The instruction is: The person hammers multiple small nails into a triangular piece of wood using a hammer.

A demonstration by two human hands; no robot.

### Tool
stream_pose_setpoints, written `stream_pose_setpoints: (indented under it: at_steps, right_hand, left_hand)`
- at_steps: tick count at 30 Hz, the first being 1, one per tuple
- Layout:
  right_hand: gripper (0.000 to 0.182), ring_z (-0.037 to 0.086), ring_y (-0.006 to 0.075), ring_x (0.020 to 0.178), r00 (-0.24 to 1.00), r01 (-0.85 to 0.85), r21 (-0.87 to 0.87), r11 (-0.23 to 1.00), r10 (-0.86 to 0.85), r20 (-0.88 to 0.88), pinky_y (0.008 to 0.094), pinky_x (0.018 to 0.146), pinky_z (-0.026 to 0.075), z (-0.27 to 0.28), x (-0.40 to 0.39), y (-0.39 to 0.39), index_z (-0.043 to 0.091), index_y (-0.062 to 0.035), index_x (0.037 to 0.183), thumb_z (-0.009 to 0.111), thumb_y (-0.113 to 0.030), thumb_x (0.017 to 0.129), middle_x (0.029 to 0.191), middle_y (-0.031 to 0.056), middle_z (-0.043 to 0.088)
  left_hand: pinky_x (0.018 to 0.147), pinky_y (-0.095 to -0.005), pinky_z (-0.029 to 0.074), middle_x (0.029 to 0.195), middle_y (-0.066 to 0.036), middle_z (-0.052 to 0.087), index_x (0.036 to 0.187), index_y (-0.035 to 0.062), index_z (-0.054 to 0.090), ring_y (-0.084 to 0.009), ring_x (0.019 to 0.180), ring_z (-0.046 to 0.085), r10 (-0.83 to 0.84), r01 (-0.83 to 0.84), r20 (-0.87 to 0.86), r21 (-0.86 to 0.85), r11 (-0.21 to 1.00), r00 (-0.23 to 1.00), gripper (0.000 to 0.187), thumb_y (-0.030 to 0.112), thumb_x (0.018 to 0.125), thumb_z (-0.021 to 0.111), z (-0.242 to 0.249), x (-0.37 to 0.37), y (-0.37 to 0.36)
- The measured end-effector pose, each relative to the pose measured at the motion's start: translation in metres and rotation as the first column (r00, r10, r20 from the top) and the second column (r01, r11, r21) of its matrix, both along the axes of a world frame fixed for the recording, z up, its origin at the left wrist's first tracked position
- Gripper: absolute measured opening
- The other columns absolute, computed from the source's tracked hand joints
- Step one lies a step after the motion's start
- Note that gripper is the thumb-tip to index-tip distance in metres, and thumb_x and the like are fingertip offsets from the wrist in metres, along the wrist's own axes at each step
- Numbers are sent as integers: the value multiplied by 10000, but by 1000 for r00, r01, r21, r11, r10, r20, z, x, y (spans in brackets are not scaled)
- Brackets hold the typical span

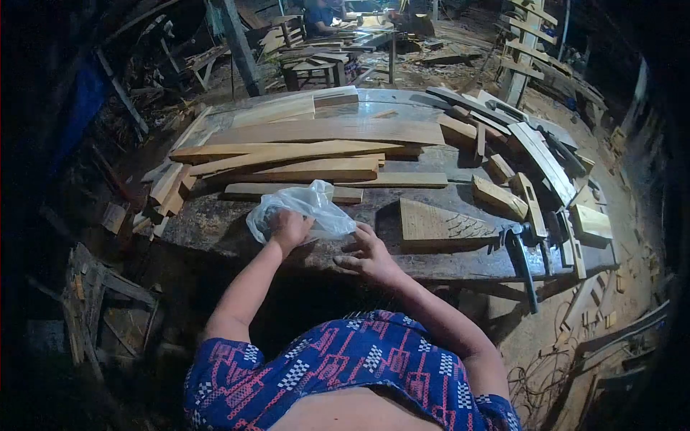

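Observation:
A crumpled clear plastic bag (316,205) lies near the front edge of the wooden workbench (208,226). My left hand (290,228) reaches into the bag, its fingers hidden by plastic and a dark mass inside. At the bag's right corner is my right hand (374,258), thumb and fingers apart, fingertips at the plastic. To the right of that hand sits a tapered wood block (431,223) with several thin dark nail-like marks on top. Beyond it a hammer (522,266) rests with its handle over the bench edge.
Long planks (323,131) and narrower boards (302,171) are stacked behind the bag. Wooden hand planes (530,205), wood blocks (499,197) and a long pale beam (543,161) crowd the right side. Another person (320,18) is at a far table.

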State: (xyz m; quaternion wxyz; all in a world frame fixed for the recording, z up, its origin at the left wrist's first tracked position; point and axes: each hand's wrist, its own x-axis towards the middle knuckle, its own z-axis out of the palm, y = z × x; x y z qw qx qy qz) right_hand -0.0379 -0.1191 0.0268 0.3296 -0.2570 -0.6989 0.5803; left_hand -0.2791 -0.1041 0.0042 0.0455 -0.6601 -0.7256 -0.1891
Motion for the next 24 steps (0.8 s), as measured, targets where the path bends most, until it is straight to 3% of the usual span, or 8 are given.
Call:
stream_pose_setpoints:
  at_steps: [2, 4, 6, 8, 10, 16, 23, 24]
  right_hand:
    - [618, 539, 232, 1046, 1000, -18, -4, 1000, 18, -22, 342, 855, 494, -5, -1, 1, 421, -21, 1313, 716, -120, 779, 1339, 90, 335]
    - [619, 542, 234, 1044, 1000, -13, 23, 1000, 13, 1, 343, 849, 497, -7, -1, 1, 419, -19, 1314, 715, -116, 779, 1339, 93, 334]
    - [621, 546, 237, 1042, 1000, -6, 49, 999, 5, 25, 344, 842, 501, -9, -1, 2, 416, -16, 1314, 715, -111, 778, 1340, 96, 333]
    - [667, 580, 279, 992, 1000, 11, 18, 1000, -11, -11, 357, 851, 486, -12, -1, 2, 440, -41, 1302, 745, -219, 737, 1327, 155, 370]
    - [664, 572, 276, 1008, 1000, 14, 20, 1000, -14, -17, 357, 864, 477, -9, 0, 2, 442, -37, 1301, 743, -217, 737, 1327, 154, 370]
    - [663, 534, 262, 1068, 999, 5, 2, 1000, -5, -50, 353, 906, 450, -11, -1, 2, 444, -11, 1294, 739, -222, 739, 1329, 153, 373]
    - [649, 516, 277, 1099, 1000, 31, 131, 991, -31, -4, 345, 918, 442, -19, 0, 5, 447, -23, 1297, 733, -220, 748, 1317, 156, 387]
    - [649, 516, 277, 1099, 1000, 31, 131, 991, -30, -5, 345, 918, 442, -17, 0, 4, 447, -23, 1297, 733, -220, 748, 1317, 156, 387]
  left_hand:
    - [869, -476, 449, 1092, -226, 593, 1065, 40, 609, -388, 999, 573, 34, -34, 35, -7, 999, 999, 373, 280, 780, 638, -6, -2, 5]
    - [880, -470, 445, 1086, -213, 600, 1066, 44, 607, -386, 1001, 572, 163, -150, 55, -196, 969, 985, 355, 270, 793, 627, -7, -2, 8]
    - [906, -458, 427, 1120, -216, 586, 1099, 43, 592, -390, 1050, 544, 132, -115, 85, -180, 977, 988, 391, 278, 788, 626, -7, -3, 10]
    - [931, -445, 410, 1154, -218, 571, 1132, 43, 577, -394, 1100, 517, 102, -81, 117, -166, 983, 988, 428, 285, 783, 626, -14, -10, 11]
    - [950, -438, 397, 1150, -210, 572, 1122, 40, 577, -384, 1114, 508, -97, 83, 187, 84, 993, 977, 399, 228, 775, 637, -21, -18, 14]
    - [958, -444, 385, 1140, -200, 577, 1119, 40, 575, -377, 1102, 512, -49, 62, 183, -64, 996, 982, 381, 150, 761, 639, -10, -11, 13]
    - [966, -429, 386, 1178, -178, 565, 1129, 47, 572, -360, 1124, 502, -134, 130, 88, 45, 990, 987, 385, 178, 772, 639, -24, -27, 19]
    - [941, -425, 404, 1119, -179, 589, 1083, 51, 591, -358, 1082, 526, -119, 118, 177, 15, 993, 977, 340, 183, 772, 630, -11, -18, 16]
